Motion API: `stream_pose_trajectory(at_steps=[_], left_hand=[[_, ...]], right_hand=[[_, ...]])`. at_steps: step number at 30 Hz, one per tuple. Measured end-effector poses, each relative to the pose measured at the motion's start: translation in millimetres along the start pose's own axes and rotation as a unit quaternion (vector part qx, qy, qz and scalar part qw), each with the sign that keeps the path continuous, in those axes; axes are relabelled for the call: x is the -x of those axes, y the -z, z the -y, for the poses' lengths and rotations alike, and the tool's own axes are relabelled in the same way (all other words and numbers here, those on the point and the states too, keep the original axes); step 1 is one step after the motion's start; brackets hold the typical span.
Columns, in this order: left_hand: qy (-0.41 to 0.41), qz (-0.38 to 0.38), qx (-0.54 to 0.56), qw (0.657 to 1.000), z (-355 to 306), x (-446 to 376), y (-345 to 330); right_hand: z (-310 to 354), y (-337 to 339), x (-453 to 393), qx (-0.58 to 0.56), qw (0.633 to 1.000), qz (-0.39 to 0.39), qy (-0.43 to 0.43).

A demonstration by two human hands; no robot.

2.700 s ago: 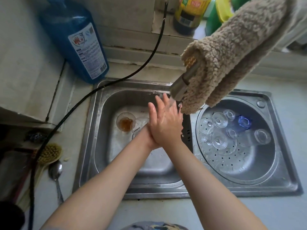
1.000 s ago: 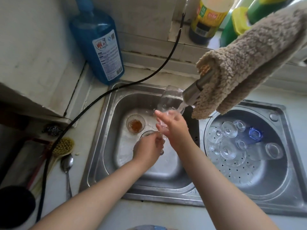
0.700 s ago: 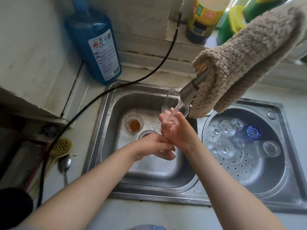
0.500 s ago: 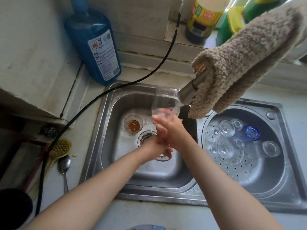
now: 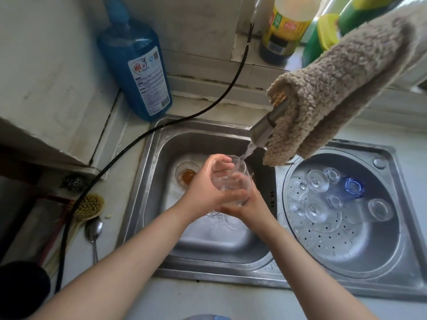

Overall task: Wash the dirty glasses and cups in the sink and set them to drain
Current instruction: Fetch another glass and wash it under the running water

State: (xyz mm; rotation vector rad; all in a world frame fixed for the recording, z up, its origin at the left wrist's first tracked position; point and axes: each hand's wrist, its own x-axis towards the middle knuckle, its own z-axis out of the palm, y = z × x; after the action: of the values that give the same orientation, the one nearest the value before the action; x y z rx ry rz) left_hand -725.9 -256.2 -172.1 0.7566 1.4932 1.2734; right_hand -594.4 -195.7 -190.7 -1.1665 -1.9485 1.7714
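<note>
Left of the sink [image 5: 147,204], 1 scrub brush [image 5: 89,205] and 1 spoon [image 5: 93,229] lie on the counter, with 1 blue soap bottle [image 5: 136,72] standing behind the sink's back left corner.

In the sink's left basin, 1 dirty glass [image 5: 186,175] with brown dregs waits on the floor near the drain. A moment ago the wine glass [image 5: 231,181] was tipped high beside the tap [image 5: 262,131] with the right hand [image 5: 245,204] under it; now it sits lower, mouth turned up toward the stream, and water runs straight into the bowl. That suggests the rinse of this glass is under way, with draining the next step for it.

The left hand [image 5: 203,188] wraps the glass's near side, fingers curled over its rim. The right hand cups the bowl from below and behind, fingers curled round it. The glass is above the sink's middle, just under the tap, which wears 1 tan cloth [image 5: 335,88].

Right of the sink's divider, the round drain basin [image 5: 369,257] holds the washed pieces, upside down: about 8 clear glasses [image 5: 317,181] and 1 blue cup [image 5: 352,188], though overlapping glass makes the count uncertain. So only 1 dirty glass appears left after this one.
</note>
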Motion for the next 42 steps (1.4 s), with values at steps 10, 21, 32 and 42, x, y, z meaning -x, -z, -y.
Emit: stream_pose_trajectory(at_steps=[10,21,32,42], left_hand=[[-0.049,-0.002,-0.085,0.995,-13.6,8.7,-13.9],[-0.234,0.273,-0.691,0.627,-33.4,-17.3,28.4],[-0.062,0.383,-0.654,0.650,-36.3,-42.3,5.9],[-0.058,0.150,-0.409,0.898,-44.4,-26.1,6.0]], right_hand=[[-5.8,14.9,4.5,0.057,0.998,0.013,-0.019],[-25.0,10.1,-17.4,0.074,0.997,-0.012,-0.005],[-32.7,22.2,-20.8,0.104,0.993,-0.051,0.009],[-24.4,19.4,-24.2,0.051,0.999,-0.010,0.014]])
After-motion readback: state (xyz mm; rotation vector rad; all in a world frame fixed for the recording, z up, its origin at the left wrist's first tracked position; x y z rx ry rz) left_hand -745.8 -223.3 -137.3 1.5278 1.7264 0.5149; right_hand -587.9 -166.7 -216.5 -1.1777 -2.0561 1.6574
